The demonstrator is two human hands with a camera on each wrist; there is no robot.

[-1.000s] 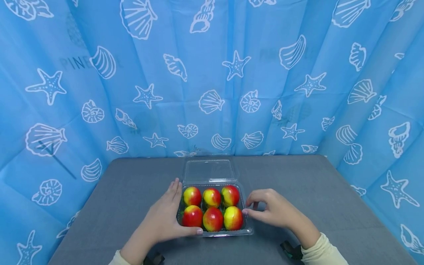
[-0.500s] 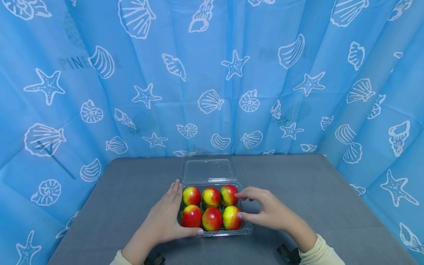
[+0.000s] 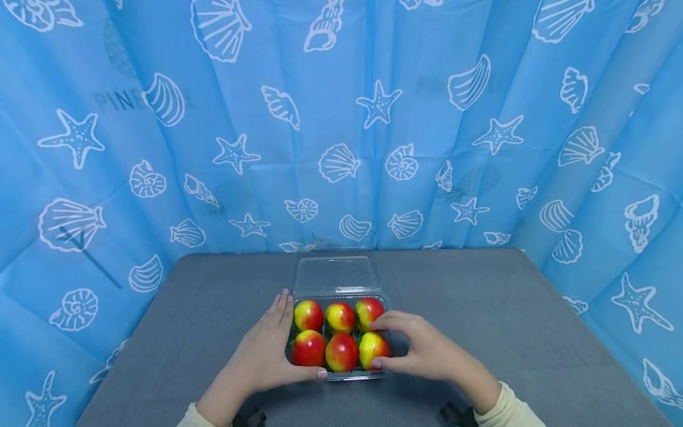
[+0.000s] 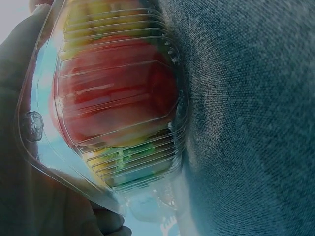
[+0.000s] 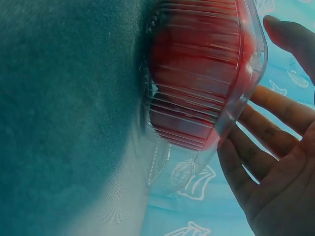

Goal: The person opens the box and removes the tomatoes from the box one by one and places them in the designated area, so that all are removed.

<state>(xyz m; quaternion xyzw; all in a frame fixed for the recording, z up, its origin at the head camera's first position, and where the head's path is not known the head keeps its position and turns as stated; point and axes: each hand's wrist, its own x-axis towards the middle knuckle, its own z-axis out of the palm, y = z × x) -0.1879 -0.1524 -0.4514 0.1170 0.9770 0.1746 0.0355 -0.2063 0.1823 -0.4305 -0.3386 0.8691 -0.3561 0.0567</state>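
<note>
A clear plastic clamshell box sits on the table, its lid folded back away from me. Several glossy red-and-yellow apples fill it in two rows. My left hand lies against the box's left side, fingers straight along the wall and thumb along the front edge. Over the right side reaches my right hand, fingers beyond the front-right apple and thumb at its near side. In the right wrist view, its fingers are spread at the rim. Through the ribbed wall in the left wrist view, a red apple shows.
A grey cloth-covered table extends around the box on both sides. Behind it hangs a blue curtain with white shells and starfish. Dark straps show by the wrists.
My right hand has moved left from beside the box to over its right side, its fingers and thumb now around the front-right apple. The left hand stays in place.
</note>
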